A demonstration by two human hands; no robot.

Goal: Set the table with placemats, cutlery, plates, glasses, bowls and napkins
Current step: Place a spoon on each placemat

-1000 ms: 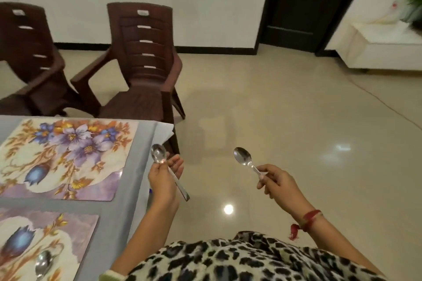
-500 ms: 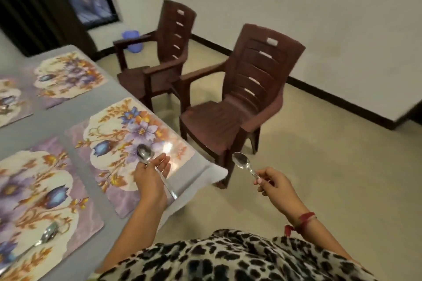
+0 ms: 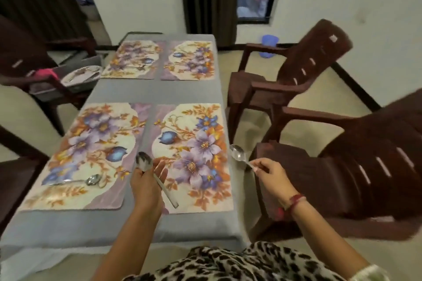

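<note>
Head view now facing table [image 3: 150,89], spoons [image 3: 239,156] held

Both held spoons [image 3: 238,156] are polished, mirror-bright metal. The floral placemats [image 3: 194,150] look smooth with a slight sheen. Matt grey cloth covers the surface [image 3: 157,91]; the brown chairs [image 3: 356,166] appear moulded plastic.

The person is wearing a leopard-print top [image 3: 228,264] in black, brown and cream. A red thread band [image 3: 294,201] is circling the right wrist, at 3 o'clock from the left hand [image 3: 146,187].
</note>
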